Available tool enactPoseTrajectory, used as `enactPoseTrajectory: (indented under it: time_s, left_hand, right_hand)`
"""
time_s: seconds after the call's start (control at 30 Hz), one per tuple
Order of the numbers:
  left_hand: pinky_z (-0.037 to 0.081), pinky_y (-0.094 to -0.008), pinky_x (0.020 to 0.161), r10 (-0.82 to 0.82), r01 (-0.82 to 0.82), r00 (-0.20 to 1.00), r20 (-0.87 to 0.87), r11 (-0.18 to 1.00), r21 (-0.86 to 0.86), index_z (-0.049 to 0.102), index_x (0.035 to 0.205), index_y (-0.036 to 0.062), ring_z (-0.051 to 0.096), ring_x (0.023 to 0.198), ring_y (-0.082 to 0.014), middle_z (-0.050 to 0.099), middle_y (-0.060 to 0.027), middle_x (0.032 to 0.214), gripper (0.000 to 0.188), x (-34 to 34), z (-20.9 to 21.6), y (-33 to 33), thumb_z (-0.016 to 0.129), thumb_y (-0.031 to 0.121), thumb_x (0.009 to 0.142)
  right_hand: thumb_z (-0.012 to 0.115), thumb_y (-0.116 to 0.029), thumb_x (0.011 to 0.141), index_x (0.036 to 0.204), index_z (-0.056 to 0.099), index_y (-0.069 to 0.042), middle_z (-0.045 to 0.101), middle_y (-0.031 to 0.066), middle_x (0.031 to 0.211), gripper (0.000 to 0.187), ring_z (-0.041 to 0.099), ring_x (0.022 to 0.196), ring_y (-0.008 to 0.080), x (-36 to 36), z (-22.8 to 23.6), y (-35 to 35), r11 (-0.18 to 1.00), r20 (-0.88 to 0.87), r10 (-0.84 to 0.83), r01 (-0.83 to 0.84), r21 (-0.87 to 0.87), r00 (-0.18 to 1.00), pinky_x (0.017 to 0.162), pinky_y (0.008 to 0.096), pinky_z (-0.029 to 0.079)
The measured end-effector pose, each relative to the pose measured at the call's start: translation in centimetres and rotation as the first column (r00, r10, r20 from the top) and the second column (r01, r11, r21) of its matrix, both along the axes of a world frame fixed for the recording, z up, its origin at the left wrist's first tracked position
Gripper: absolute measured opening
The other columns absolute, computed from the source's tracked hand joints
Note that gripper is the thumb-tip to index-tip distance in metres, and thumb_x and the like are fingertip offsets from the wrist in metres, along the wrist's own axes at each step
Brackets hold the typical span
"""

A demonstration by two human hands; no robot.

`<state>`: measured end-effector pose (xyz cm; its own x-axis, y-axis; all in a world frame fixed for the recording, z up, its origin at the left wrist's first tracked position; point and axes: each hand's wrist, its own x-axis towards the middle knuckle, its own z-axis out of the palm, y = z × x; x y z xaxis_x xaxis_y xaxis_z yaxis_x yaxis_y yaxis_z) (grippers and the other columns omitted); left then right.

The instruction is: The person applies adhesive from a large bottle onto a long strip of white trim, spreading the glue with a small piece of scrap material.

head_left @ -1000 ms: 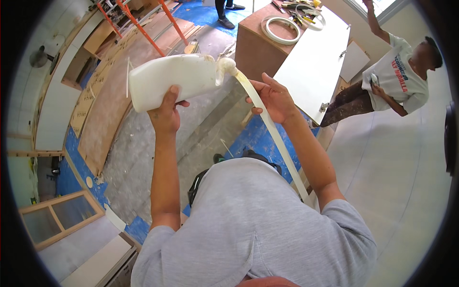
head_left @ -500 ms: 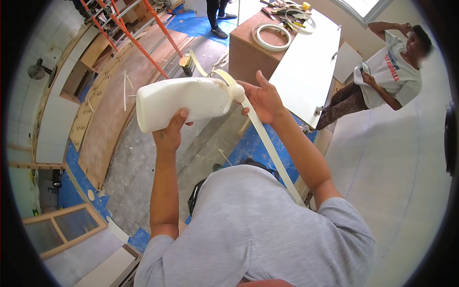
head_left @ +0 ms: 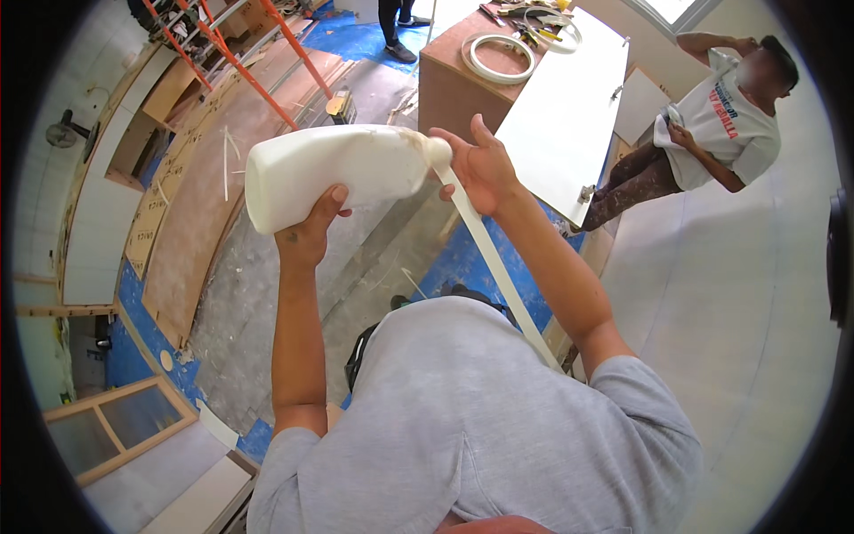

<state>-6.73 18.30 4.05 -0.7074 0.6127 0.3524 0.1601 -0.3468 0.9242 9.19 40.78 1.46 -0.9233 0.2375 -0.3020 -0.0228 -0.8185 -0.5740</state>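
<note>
My left hand (head_left: 310, 230) is wrapped round the underside of a large white plastic bottle (head_left: 334, 178), thumb on its near face. The bottle lies on its side, its rounded nozzle end (head_left: 439, 152) pointing right and touching a long pale edging strip (head_left: 494, 254). At that end my right hand (head_left: 487, 173) steadies the strip, its fingers curled behind it and its thumb raised. The strip hangs down past my right forearm to my side. Its upper end is hidden behind the bottle.
A brown cabinet (head_left: 458, 98) carries coiled white strip (head_left: 498, 60) and hand tools; a white door panel (head_left: 565, 116) lies beside it. At right stands a person (head_left: 725, 120) holding a small object. An orange ladder (head_left: 236, 58), boards and a tape-measure-like yellow-black item (head_left: 340, 109) are at far left.
The bottle and both hands have moved slightly up and left. The strip's far end, which stuck out above the bottle, has dropped out of sight behind it.
</note>
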Motion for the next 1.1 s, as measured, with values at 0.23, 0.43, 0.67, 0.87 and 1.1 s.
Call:
enactPoseTrajectory:
  time_s: [0.23,0.43,0.67,0.87,1.1]
  left_hand:
    - [0.059,-0.0288,0.059,0.009,-0.008,1.000,0.019,1.000,-0.019,0.063,0.119,0.0008,0.067,0.082,-0.0165,0.069,-0.0081,0.101,0.040,0.5,0.7,0.2,0.079,0.014,0.085]
    - [0.059,-0.0288,0.057,0.015,-0.015,1.000,0.007,1.000,-0.021,0.060,0.124,0.0014,0.066,0.083,-0.0166,0.068,-0.0084,0.103,0.046,0.7,0.2,0.0,0.080,0.015,0.085]
    - [0.058,-0.0292,0.055,0.075,-0.076,0.997,0.017,0.997,0.022,0.058,0.125,0.0021,0.066,0.084,-0.0171,0.068,-0.0085,0.105,0.047,-0.2,0.6,-0.1,0.079,0.016,0.085]
    - [0.057,-0.0287,0.054,0.012,-0.011,0.999,-0.030,0.999,0.050,0.056,0.128,0.0031,0.067,0.087,-0.0177,0.067,-0.0086,0.107,0.049,-0.9,0.4,-0.3,0.077,0.016,0.087]
    - [0.057,-0.0281,0.052,0.001,-0.004,0.999,0.034,0.995,0.095,0.055,0.130,0.0038,0.067,0.090,-0.0178,0.067,-0.0080,0.109,0.050,-1.0,0.9,0.1,0.077,0.017,0.087]
  right_hand:
    - [0.020,-0.075,0.097,0.139,0.047,-0.014,0.063,0.0032,0.114,0.079,0.058,0.092,0.0179,-0.1,-1.6,0.3,0.999,-0.069,0.032,-0.033,-0.011,0.997,0.059,0.0321,0.044]
    - [0.020,-0.075,0.097,0.139,0.048,-0.013,0.063,0.0038,0.113,0.080,0.058,0.087,0.0177,0.1,-0.6,-0.3,0.999,-0.090,0.043,-0.043,0.002,0.995,0.059,0.0320,0.044]
    - [0.021,-0.076,0.096,0.139,0.048,-0.014,0.063,0.0040,0.110,0.080,0.058,0.088,0.0183,0.3,-0.9,-0.5,0.999,-0.023,-0.006,0.007,0.039,1.000,0.059,0.0319,0.044]
    - [0.021,-0.077,0.095,0.145,0.039,-0.013,0.059,0.0048,0.112,0.083,0.056,0.089,0.0201,0.4,-0.4,-0.8,0.998,-0.012,-0.019,0.020,0.067,1.000,0.059,0.0318,0.044]
    - [0.022,-0.075,0.097,0.136,0.051,-0.015,0.062,0.0044,0.113,0.078,0.061,0.088,0.0200,0.5,-0.6,-0.2,1.000,-0.047,-0.007,0.009,0.029,0.999,0.056,0.0303,0.045]
